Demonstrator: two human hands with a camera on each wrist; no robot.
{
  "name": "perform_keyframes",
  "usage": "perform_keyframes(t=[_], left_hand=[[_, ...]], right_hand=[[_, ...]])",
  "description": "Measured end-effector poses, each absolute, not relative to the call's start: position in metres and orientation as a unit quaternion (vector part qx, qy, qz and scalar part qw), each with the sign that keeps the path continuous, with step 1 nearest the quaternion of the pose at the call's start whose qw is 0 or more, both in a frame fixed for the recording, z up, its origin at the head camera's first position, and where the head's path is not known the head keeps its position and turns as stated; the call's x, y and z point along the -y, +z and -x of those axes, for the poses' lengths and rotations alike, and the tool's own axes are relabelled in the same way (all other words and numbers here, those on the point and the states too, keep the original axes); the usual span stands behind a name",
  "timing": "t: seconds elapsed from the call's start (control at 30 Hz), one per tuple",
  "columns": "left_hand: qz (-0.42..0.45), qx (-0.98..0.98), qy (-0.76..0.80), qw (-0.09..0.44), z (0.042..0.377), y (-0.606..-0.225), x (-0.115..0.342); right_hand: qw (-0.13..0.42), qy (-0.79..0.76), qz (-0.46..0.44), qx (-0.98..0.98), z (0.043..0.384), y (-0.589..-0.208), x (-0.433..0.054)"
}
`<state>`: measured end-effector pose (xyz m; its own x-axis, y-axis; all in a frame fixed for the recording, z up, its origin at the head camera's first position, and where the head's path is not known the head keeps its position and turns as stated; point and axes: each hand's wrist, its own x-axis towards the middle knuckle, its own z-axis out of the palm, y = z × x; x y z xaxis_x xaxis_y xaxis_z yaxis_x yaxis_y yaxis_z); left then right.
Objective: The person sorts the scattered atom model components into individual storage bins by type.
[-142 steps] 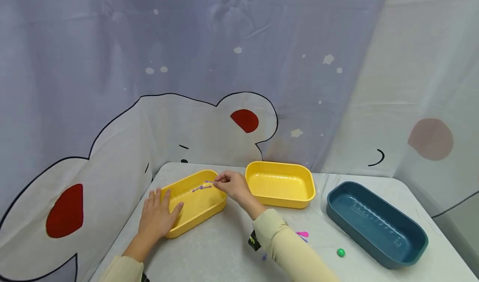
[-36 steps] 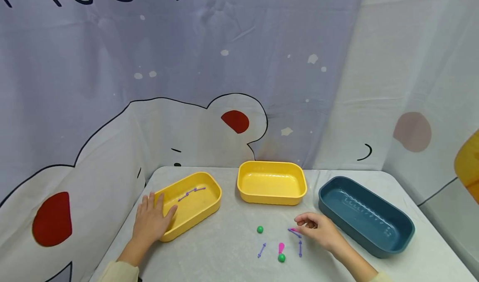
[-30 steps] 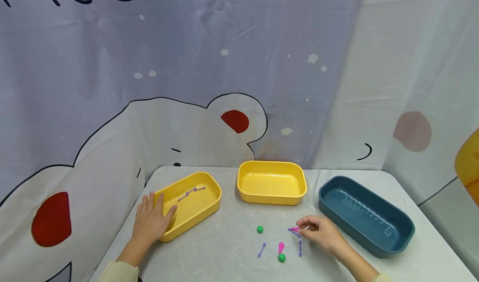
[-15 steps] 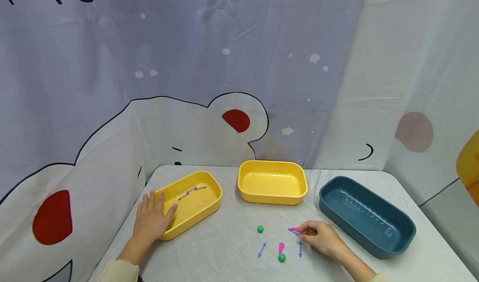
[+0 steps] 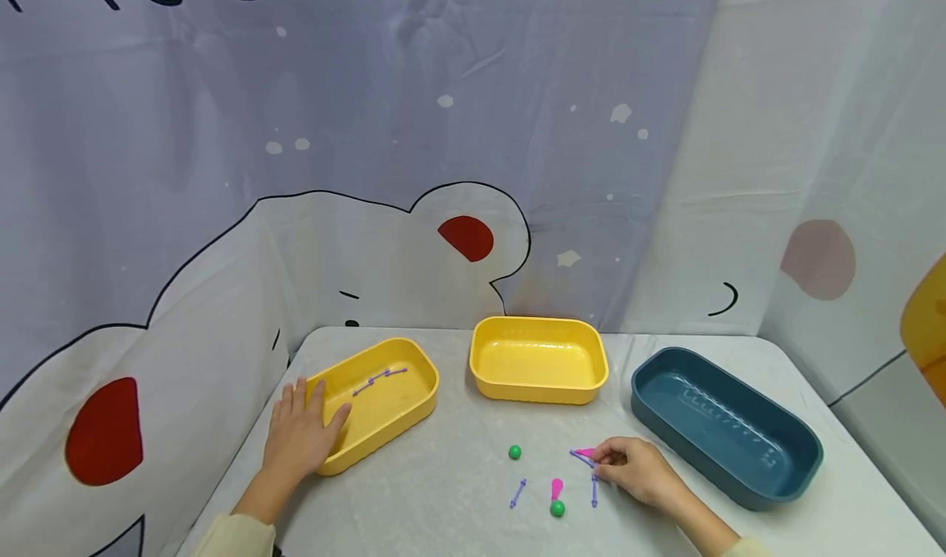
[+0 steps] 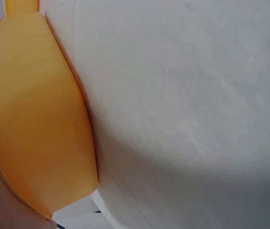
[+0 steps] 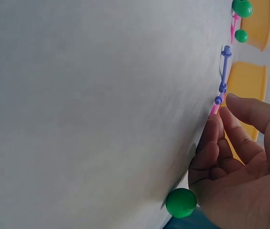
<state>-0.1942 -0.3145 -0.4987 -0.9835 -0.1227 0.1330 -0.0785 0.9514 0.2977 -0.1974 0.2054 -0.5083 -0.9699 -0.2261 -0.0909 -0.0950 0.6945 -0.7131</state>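
Observation:
My left hand (image 5: pixel 299 432) lies with spread fingers over the near-left rim of a yellow tray (image 5: pixel 414 413); its outer wall fills part of the left wrist view. Inside that tray lie several purple rods (image 5: pixel 379 376) with knobbed ends. My right hand (image 5: pixel 634 468) is low over the table, fingers curved, its thumb and fingertips right at the near end of a slanted purple rod (image 5: pixel 580 458). A pink piece (image 5: pixel 586 452) lies against that rod. Another purple rod (image 5: pixel 594 493) points toward the fingertips. I cannot tell whether the fingers pinch the slanted rod.
A green ball (image 7: pixel 181 202) sits under my right hand, hidden in the head view. Left of it lie another purple rod (image 5: pixel 518 493), a pink piece (image 5: pixel 557 488) and two green balls (image 5: pixel 515 452). A second yellow tray (image 5: pixel 539 393) and a dark blue tray (image 5: pixel 727 475) stand behind and right.
My right hand has come from the left yellow tray to the loose pieces, then lowered slightly to the slanted rod's end. A third purple rod now lies in that tray. My left hand stays put.

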Motion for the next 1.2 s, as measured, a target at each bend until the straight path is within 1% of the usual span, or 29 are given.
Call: perform_keyframes(t=[0.37,0.53,0.7,1.2], left_hand=[[-0.054,0.985,-0.148,0.068,0.193,-0.499,0.314],[-0.052,0.985,-0.148,0.066,0.194,-0.497,0.313],[-0.054,0.986,-0.145,0.062,0.194,-0.497,0.313],[-0.054,0.986,-0.143,0.071,0.194,-0.497,0.314]], right_hand=[[0.070,-0.355,0.085,-0.928,0.199,-0.512,-0.199],[0.070,-0.341,0.070,-0.935,0.200,-0.511,-0.196],[0.070,-0.333,0.073,-0.937,0.201,-0.510,-0.195],[0.060,-0.311,0.078,-0.945,0.202,-0.511,-0.192]])
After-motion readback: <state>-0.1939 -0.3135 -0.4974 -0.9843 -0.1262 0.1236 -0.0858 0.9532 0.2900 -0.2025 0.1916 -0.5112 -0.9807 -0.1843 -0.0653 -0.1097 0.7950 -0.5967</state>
